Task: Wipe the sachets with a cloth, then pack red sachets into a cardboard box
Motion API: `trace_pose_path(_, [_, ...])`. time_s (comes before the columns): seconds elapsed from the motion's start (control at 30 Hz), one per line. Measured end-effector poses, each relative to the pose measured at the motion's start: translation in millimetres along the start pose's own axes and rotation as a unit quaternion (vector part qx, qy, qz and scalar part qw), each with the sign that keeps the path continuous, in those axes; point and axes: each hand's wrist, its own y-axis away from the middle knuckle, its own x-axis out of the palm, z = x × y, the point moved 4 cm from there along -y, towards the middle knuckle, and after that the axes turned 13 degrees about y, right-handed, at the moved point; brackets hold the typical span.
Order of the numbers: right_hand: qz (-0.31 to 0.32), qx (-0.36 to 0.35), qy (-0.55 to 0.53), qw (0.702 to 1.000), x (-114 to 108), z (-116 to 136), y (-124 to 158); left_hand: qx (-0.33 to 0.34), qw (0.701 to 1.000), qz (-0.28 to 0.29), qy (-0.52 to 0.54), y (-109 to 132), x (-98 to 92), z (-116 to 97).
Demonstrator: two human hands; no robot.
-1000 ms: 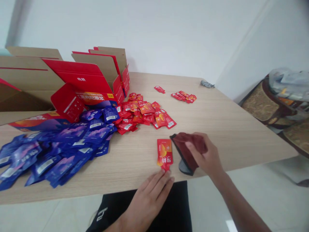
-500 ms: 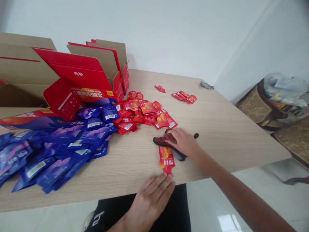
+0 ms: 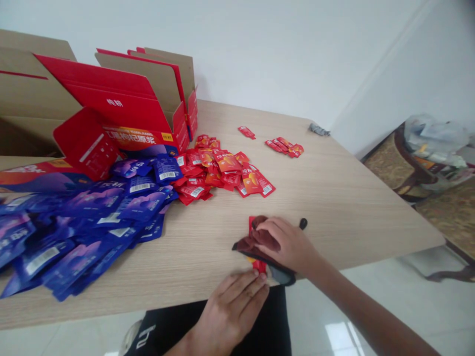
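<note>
Tabletop (image 3: 341,198), blue sachets (image 3: 94,202) before boxes (image 3: 126,94)

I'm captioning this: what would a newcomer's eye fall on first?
Probably the heap of blue sachets at the left of the table, with open red cartons behind it. Red sachets are piled beside it; nearer, the right hand holds a soft maroon item over another red sachet.

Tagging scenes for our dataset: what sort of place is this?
Probably a small indoor workroom, though it could be an office: open cartons, heaped red sachets and blue sachets, on a wood-grain table.
</note>
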Motion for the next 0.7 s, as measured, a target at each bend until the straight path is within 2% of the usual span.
trace_pose_path(0.13, [-0.026, 0.049, 0.055, 0.997, 11, -36, -27, 0.005, 0.999, 0.04, -0.009, 0, -3.1, 0])
trace_pose_path(0.27, [-0.087, 0.102, 0.079, 0.988, 1, -64, -37, 0.029, 0.998, 0.055, -0.018, -3, -9.2, 2])
trace_pose_path(0.33, [-0.151, 0.176, 0.041, 0.972, -12, -73, -25, 0.032, 0.997, 0.062, -0.014, -4, -11.7, 3])
trace_pose_path(0.43, [-0.237, 0.318, -0.064, 0.916, -27, -82, 9, 0.035, 0.996, 0.077, -0.025, -5, -12.7, 5])
trace_pose_path(0.53, [-0.262, 0.4, -0.147, 0.866, -26, -85, 44, 0.042, 0.993, 0.073, -0.08, -3, -7.8, 5])
trace_pose_path(0.7, [-0.241, 0.47, -0.203, 0.824, -6, -92, 77, 0.028, 0.983, 0.022, -0.182, -6, 10.2, 8])
